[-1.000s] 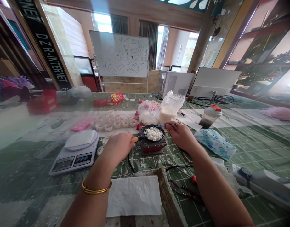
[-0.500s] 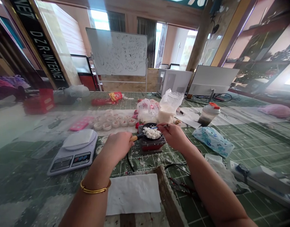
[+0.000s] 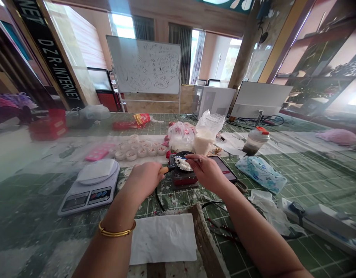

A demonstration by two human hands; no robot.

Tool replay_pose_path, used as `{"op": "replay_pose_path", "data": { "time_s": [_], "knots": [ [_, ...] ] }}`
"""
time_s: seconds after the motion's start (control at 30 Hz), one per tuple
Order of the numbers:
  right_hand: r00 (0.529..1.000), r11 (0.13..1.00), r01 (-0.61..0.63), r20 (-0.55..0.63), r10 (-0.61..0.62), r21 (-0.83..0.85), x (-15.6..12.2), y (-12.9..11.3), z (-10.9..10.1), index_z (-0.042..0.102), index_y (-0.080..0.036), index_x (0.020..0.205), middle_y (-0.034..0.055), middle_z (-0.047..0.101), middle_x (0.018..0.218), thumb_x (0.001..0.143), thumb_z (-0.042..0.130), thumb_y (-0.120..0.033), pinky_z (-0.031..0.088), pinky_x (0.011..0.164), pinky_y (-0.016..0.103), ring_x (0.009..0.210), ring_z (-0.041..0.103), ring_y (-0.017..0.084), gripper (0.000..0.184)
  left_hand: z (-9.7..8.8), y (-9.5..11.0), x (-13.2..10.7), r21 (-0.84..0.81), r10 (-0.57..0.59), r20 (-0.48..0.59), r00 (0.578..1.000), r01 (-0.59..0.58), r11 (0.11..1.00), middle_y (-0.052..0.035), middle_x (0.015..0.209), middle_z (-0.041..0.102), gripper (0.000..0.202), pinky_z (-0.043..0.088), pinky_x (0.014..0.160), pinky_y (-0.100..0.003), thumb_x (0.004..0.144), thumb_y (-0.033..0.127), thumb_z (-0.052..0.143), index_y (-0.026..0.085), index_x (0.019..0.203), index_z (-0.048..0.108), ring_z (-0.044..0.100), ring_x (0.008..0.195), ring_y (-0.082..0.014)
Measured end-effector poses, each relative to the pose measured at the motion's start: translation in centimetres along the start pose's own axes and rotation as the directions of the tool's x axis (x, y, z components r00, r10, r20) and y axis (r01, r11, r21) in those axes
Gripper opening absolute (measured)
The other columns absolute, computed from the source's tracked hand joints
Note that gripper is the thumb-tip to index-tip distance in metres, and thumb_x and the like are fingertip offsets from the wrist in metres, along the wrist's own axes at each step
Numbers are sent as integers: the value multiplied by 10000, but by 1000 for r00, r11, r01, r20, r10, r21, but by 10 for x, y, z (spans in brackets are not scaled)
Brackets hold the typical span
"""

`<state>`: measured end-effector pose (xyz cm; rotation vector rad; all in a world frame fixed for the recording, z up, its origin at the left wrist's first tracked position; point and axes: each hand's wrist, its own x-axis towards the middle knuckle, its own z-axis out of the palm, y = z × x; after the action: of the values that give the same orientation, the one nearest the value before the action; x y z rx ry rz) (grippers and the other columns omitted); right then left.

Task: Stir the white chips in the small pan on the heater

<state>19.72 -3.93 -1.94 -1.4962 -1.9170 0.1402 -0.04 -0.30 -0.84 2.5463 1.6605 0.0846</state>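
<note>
A small black pan (image 3: 179, 156) holding white flakes (image 3: 182, 164) sits on a little red and grey burner (image 3: 184, 178) in the middle of the green cutting mat (image 3: 285, 170). My left hand (image 3: 145, 180) is closed round the pan's wooden handle (image 3: 164, 169). My right hand (image 3: 206, 172) pinches a thin blue-tipped stick (image 3: 186, 158) whose tip reaches into the white flakes. A gold bangle sits on my left wrist.
A white kitchen scale (image 3: 91, 185) stands to the left, a white paper sheet (image 3: 164, 239) lies near me. Behind the pan are plastic bags (image 3: 207, 131) and a row of small filled cups (image 3: 140, 150). A phone (image 3: 225, 170), a shaker bottle (image 3: 254, 141), a tissue pack (image 3: 259, 172) and cables lie right.
My right hand has moved left over the pan with the stick, now covering part of the pan and uncovering the phone. My left hand has kept its hold on the handle.
</note>
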Motion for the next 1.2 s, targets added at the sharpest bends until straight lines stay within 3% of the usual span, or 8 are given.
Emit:
{"op": "replay_pose_path", "data": {
  "time_s": [0.1, 0.23, 0.37, 0.57, 0.73, 0.9, 1.07, 1.2],
  "knots": [
    [999, 999, -28, 40, 29, -28, 0, 1, 0, 616, -174, 996, 74, 671, 900, 871, 370, -336, 423, 689, 265, 815, 602, 185, 320, 0, -1, 0, -8, 8, 4, 1000, -8, 1000, -33, 770, 644, 181, 316, 537, -243, 790, 343, 443, 215, 767, 569, 578, 696, -180],
    [999, 1000, -18, -28, 18, -18, -3, -2, -3, 616, -182, 982, 55, 671, 844, 872, 370, -344, 410, 658, 246, 748, 597, 162, 315, 1, -2, 0, -5, 13, -2, 1000, -13, 1000, -37, 775, 646, 190, 316, 553, -242, 791, 346, 440, 214, 768, 575, 579, 718, -177],
    [999, 1000, -10, 47, 10, 4, -3, -1, -2, 629, -181, 977, 47, 676, 803, 866, 378, -342, 410, 637, 240, 700, 597, 155, 319, 2, -2, 0, 3, 18, -4, 1000, -18, 1000, -36, 779, 647, 182, 330, 565, -243, 791, 344, 448, 215, 771, 575, 582, 717, -182],
    [985, 992, -124, -120, 122, -9, 5, 11, -7, 640, -173, 942, 47, 680, 787, 843, 403, -361, 411, 626, 243, 712, 605, 170, 318, 2, -2, 1, 20, 14, -9, 1000, -14, 1000, -44, 802, 652, 196, 355, 603, -262, 793, 354, 452, 212, 788, 587, 596, 775, -201],
    [995, 995, -95, -15, 95, -6, 7, 16, -3, 647, -177, 938, 47, 682, 781, 840, 402, -351, 418, 630, 245, 707, 608, 170, 317, 1, -2, 1, 10, -7, 12, 1000, 7, 1000, -48, 817, 655, 197, 362, 612, -249, 791, 345, 462, 204, 813, 597, 597, 796, -194],
    [988, 994, -110, -102, 112, 22, 6, 13, -2, 644, -172, 942, 46, 684, 821, 842, 401, -361, 421, 658, 249, 740, 610, 170, 323, 2, -2, 2, 20, 3, 2, 1000, -4, 1000, -56, 810, 658, 215, 362, 616, -256, 793, 354, 452, 194, 798, 595, 596, 781, -198],
    [995, 994, -94, 36, 92, 57, 6, 16, -2, 645, -182, 950, 39, 685, 765, 848, 388, -387, 426, 614, 246, 685, 613, 165, 344, 2, -3, 1, 2, 0, 8, 1000, 0, 1000, -50, 802, 663, 196, 363, 612, -259, 787, 349, 457, 216, 813, 598, 597, 773, -201],
    [978, 987, -154, -133, 158, 37, 9, 29, -5, 640, -160, 931, 68, 691, 842, 837, 410, -381, 436, 669, 269, 781, 625, 195, 333, 1, -2, 1, 18, 6, 1, 1000, -6, 1000, -58, 805, 658, 210, 367, 622, -262, 790, 352, 456, 194, 793, 595, 601, 778, -200]
  ]
}}
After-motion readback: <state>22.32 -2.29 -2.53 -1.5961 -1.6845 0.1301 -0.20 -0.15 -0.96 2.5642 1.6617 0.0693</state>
